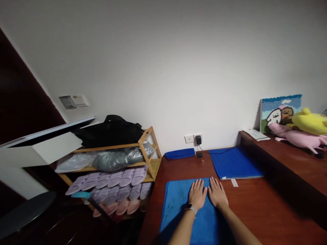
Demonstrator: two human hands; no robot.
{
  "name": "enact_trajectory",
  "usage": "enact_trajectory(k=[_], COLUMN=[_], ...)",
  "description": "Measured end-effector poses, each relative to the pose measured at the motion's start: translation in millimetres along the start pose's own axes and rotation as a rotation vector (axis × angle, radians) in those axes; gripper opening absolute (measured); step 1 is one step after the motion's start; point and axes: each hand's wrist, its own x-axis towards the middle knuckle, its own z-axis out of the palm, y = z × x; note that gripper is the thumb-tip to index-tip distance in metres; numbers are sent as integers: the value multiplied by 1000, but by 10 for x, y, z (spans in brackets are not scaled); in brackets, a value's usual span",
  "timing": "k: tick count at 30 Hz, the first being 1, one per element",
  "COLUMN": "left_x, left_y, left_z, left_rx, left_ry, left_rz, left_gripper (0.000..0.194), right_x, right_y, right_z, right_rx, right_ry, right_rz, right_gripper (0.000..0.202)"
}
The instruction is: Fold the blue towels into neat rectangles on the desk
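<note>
At 9 to 10 o'clock from the hands, a wooden shoe rack point(150, 153) holds rows of slippers point(115, 179). The light-blue folded cloth point(176, 204) lies flat on the bench point(255, 207), directly under the hands, with dark patches on its left part. Toward 11 o'clock, near the wall, is a long, narrow blue fabric bundle point(180, 153).

The left grip point(198, 195) is palm down on the cloth, fingers extended toward 12, clamped on nothing. At 12, a black plug-in adapter point(198, 139) sits in the wall socket. The right grip point(217, 193) is likewise flat and empty at the cloth's right side, its thumb near the left one; how much of it rests on bare wood I cannot tell.

At 1 to 2 o'clock lies a darker blue folded cloth point(235, 163), with a small white label point(234, 183) just beside its near edge.

The step in hand looks like pressing or smoothing. Continued smoothing would call for even, light palm pressure; lifting an edge would need curled fingers.
</note>
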Motion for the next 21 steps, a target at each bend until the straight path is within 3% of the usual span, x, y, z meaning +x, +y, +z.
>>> enact_trajectory(k=[3,8,11,15,21], left_x=[-60,-285,-423,-498,-479], left_y=[-335,-1180,-1575,-1779,-1779], left_z=[-93,-417,-561,-581,-492], left_rx=[54,106,128,137,134], left_ry=[-33,-22,-11,1,8], left_rz=[-69,-225,-290,-315,-314], left_gripper=[67,70,67,65,65], right_x=[-1,-15,-15,-7,-4], right_y=[-8,-20,-13,-3,-5], right_z=[-6,-26,-19,-7,-3], right_rx=[9,7,-1,-15,-28], right_ry=[4,-14,-24,-41,-47], right_rz=[8,21,24,27,36], right_gripper=[70,70,71,71,72])
